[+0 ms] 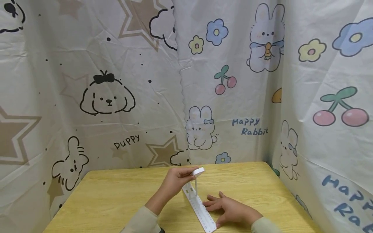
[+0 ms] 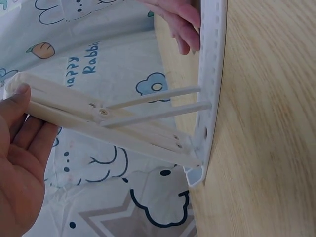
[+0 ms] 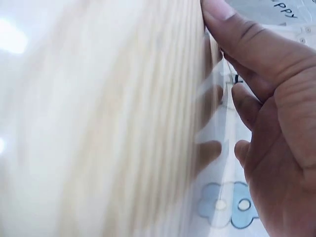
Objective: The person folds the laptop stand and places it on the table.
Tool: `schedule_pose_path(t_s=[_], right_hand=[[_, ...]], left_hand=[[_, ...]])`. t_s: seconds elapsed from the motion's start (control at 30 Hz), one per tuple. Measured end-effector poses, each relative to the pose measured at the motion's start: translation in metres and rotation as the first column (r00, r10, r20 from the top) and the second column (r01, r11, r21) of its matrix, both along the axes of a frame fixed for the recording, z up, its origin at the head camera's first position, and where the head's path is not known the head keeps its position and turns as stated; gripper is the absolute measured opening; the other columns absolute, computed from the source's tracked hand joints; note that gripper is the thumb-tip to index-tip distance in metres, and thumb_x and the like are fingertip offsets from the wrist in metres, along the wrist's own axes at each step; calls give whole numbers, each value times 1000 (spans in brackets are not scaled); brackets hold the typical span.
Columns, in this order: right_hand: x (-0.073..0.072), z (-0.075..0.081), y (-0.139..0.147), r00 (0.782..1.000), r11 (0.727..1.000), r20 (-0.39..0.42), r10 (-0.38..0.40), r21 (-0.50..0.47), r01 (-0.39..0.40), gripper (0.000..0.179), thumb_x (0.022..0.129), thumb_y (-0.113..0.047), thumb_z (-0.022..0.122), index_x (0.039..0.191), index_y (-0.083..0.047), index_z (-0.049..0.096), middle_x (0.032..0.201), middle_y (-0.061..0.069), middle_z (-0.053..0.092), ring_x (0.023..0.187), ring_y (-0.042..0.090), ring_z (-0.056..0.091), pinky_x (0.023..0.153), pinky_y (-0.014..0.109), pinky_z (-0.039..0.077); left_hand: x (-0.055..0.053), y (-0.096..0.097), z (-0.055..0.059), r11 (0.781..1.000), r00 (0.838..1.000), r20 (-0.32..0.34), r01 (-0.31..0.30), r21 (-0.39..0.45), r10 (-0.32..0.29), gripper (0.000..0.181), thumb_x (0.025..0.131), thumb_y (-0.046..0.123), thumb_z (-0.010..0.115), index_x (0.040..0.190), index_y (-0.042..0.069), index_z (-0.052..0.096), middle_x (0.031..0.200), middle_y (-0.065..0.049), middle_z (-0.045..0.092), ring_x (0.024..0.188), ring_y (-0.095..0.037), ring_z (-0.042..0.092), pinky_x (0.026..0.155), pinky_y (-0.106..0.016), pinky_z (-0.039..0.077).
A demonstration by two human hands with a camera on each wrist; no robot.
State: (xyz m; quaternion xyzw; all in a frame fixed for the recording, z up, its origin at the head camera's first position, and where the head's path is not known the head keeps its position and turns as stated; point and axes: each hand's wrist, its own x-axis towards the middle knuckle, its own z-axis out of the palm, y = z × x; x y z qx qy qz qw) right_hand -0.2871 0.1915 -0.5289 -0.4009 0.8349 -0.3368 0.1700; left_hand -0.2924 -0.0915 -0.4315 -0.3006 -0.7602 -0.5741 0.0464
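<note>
A white plastic folding stand is on the wooden table, its long notched base strip lying flat. Its hinged upper bar is raised at an angle. Two thin struts link the bar to slots in the base. My left hand pinches the bar's free end between thumb and fingers. Beside the strip's near half, my right hand rests low with its fingers spread. Its fingertips lie at the strip's edge and the thumb is by the near end; whether they press on it is unclear.
The yellow wood-grain table extends to both sides of the stand. Behind it and along the right hangs a pale curtain printed with puppies, rabbits, flowers and cherries.
</note>
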Motion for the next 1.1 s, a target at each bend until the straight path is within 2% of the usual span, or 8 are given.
schedule_pose_path(t_s=[0.3,0.53,0.8,1.1], right_hand=[[9,1,-18,995,999,-85,-50,11,51,74,76,-45,83,142,-19,62,155,-4,50,153,35,28,117,76,-3],[15,6,-26,991,995,-97,-91,20,94,76,74,-43,85,143,-20,62,156,-1,50,152,37,29,118,75,-4],[20,7,-36,987,991,-114,-113,58,120,77,75,-42,85,144,-17,61,155,-1,50,152,39,30,117,77,0],[19,5,-43,984,989,-143,-107,88,120,77,75,-42,85,144,-15,61,156,2,50,150,39,33,116,78,7]], left_hand=[[2,-5,-6,993,998,32,-61,99,58,29,90,4,76,118,5,76,117,-14,75,107,-23,72,87,-26,61],[0,-10,-5,994,997,68,-41,106,34,28,89,2,76,118,3,76,118,-15,74,110,-26,72,88,-26,60],[-2,-17,-5,992,995,98,-2,126,-10,30,90,1,75,120,1,74,121,-18,73,110,-23,71,89,-27,60],[-3,-25,-11,994,996,86,-21,111,11,30,91,4,75,120,-1,74,120,-18,73,106,-18,72,87,-27,61]])
